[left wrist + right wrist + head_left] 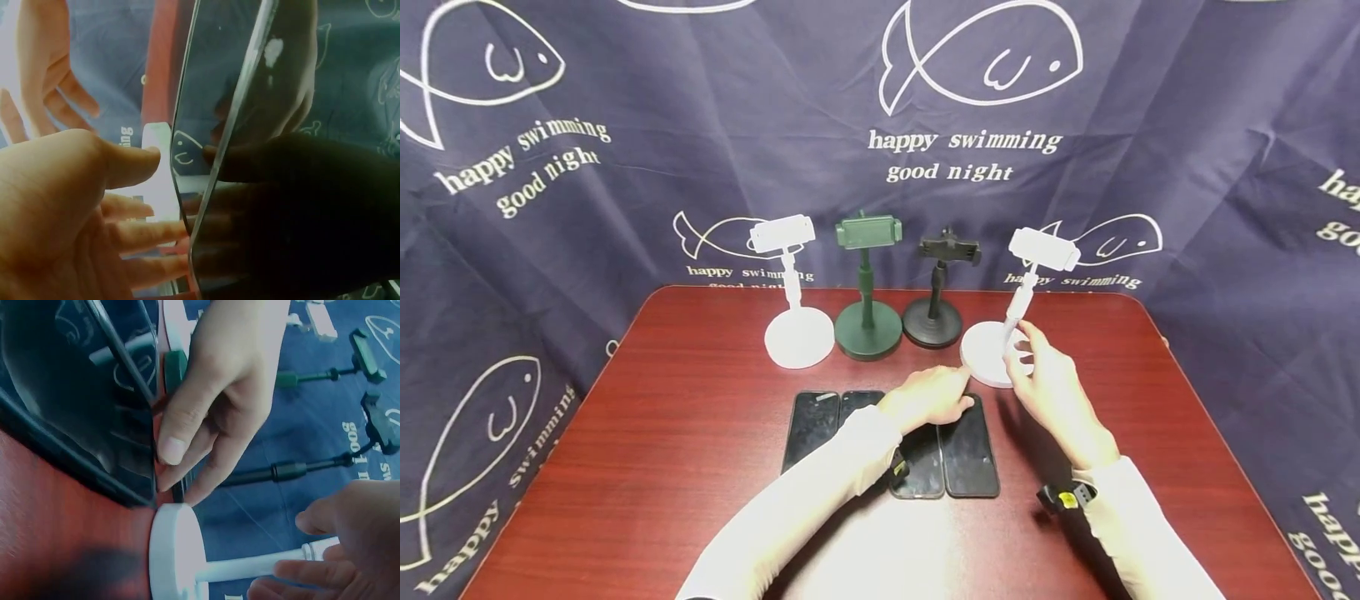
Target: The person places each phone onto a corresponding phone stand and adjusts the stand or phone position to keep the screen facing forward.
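My left hand [928, 396] reaches over the top end of the rightmost phone [970, 454], its fingers loosely extended. In the right wrist view, the left fingertips come close to the white round base of the right-hand phone stand [172, 550]; whether they touch it I cannot tell. My right hand [1052, 387] is beside the post of this white phone stand [1018, 300], thumb and fingers spread and not closed round it. The left wrist view has the left hand [56, 200] with thumb and fingers apart, next to dark glossy phones [281, 206].
A white stand [800, 337], a green stand [868, 333] and a black stand [932, 323] line the back of the red-brown table [625, 467]. Left of the rightmost phone lie more dark phones [812, 423], partly under the left forearm. A blue fish-print curtain [820, 108] hangs behind.
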The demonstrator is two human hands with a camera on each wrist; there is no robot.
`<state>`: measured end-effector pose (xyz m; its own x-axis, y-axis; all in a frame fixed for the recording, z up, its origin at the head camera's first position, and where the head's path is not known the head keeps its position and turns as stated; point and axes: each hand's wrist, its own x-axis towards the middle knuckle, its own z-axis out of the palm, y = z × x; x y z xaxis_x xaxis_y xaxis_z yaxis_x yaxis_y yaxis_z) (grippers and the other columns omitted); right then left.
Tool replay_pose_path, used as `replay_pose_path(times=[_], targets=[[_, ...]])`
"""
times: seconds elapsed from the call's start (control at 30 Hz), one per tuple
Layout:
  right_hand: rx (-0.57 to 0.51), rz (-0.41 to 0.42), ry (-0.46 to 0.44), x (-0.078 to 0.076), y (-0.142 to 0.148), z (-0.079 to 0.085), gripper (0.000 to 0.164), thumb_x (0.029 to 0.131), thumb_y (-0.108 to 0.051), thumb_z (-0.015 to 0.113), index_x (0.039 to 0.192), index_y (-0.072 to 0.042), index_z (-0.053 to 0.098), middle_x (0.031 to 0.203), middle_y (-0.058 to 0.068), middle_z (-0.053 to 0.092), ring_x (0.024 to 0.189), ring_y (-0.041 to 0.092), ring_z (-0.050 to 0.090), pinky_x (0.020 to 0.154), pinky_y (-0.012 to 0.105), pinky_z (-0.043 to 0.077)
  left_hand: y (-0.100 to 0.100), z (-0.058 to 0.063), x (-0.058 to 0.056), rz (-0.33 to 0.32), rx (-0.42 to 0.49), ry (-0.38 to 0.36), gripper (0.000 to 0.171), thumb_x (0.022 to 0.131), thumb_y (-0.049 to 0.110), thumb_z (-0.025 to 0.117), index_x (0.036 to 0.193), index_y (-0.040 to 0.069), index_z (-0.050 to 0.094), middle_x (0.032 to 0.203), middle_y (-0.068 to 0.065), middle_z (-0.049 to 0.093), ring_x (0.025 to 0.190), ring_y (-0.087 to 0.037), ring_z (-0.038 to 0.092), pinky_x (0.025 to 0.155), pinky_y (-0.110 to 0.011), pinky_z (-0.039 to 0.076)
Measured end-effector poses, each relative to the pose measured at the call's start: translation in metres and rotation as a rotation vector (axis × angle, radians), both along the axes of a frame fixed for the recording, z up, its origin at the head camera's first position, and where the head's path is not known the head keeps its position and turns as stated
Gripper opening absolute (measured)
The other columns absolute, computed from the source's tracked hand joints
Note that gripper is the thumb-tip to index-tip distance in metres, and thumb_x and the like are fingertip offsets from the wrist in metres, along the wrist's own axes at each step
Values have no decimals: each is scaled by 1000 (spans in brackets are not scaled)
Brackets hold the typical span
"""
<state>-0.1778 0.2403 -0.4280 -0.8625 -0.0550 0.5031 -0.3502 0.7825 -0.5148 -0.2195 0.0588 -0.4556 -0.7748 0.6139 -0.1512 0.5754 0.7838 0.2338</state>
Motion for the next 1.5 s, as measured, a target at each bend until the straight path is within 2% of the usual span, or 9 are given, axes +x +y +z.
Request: replay_pose_path(times=[0.1, 0.2, 0.37, 0.47, 0.8, 1.03, 1.27, 1.4, 1.5], targets=[[48, 17, -17, 10, -2, -4, 45, 87, -6, 66, 128, 5, 52, 101, 28, 67, 85, 39, 66, 72, 56, 55, -4, -1, 1, -16, -25, 10, 21, 96, 41, 57, 101, 22, 62, 103, 3, 68, 94, -16, 64, 73, -43, 55], [92, 33, -71, 22, -3, -10, 43, 86, -8, 68, 124, 6, 55, 105, 28, 66, 90, 39, 64, 78, 57, 53, -8, -1, 2, -18, -38, 12, 20, 96, 42, 57, 94, 23, 63, 97, 4, 67, 88, -15, 64, 70, -42, 54], [127, 41, -183, 40, -2, -19, 44, 86, -11, 70, 123, 7, 56, 109, 27, 65, 97, 39, 62, 86, 58, 50, -14, 1, 4, -17, -31, 13, 20, 96, 42, 58, 94, 22, 62, 95, 4, 66, 86, -14, 63, 70, -42, 54], [141, 49, -222, 50, -1, -24, 45, 86, -12, 70, 123, 6, 56, 105, 26, 65, 97, 39, 62, 85, 58, 50, -17, 2, 5, -20, -32, 30, 20, 96, 41, 58, 96, 22, 63, 96, 5, 66, 88, -14, 63, 72, -42, 54], [131, 24, -269, 72, -4, -30, 42, 83, -15, 73, 118, 5, 59, 93, 17, 67, 81, 29, 64, 72, 50, 53, -23, 11, 11, -3, -47, 76, 25, 96, 43, 57, 101, 21, 66, 100, 3, 66, 92, -15, 63, 72, -42, 55], [121, 31, -277, 87, -2, -37, 34, 82, -17, 75, 108, 1, 64, 78, 1, 61, 68, 14, 58, 64, 40, 51, -23, 9, 14, 44, -58, 73, 36, 93, 56, 55, 93, 22, 67, 105, 1, 66, 97, -15, 62, 75, -43, 54], [135, 39, -299, 94, -3, -42, 36, 81, -22, 77, 107, -1, 64, 74, -6, 56, 62, 7, 52, 59, 33, 48, -22, 8, 15, 36, -88, 71, 38, 90, 56, 60, 100, 22, 71, 106, 0, 63, 98, -20, 61, 75, -44, 55], [141, 45, -284, 95, -5, -43, 27, 78, -19, 78, 98, -7, 64, 72, -5, 54, 61, 8, 49, 57, 31, 45, -22, 8, 15, 25, -96, 76, 37, 88, 56, 64, 101, 23, 72, 103, 1, 62, 96, -22, 61, 75, -43, 55], [145, 48, -305, 97, -5, -45, 25, 79, -20, 77, 96, -8, 64, 68, -8, 52, 60, 6, 48, 57, 29, 44, -21, 8, 15, 27, -99, 72, 42, 85, 60, 65, 101, 22, 71, 104, 1, 62, 97, -21, 60, 76, -42, 55]])
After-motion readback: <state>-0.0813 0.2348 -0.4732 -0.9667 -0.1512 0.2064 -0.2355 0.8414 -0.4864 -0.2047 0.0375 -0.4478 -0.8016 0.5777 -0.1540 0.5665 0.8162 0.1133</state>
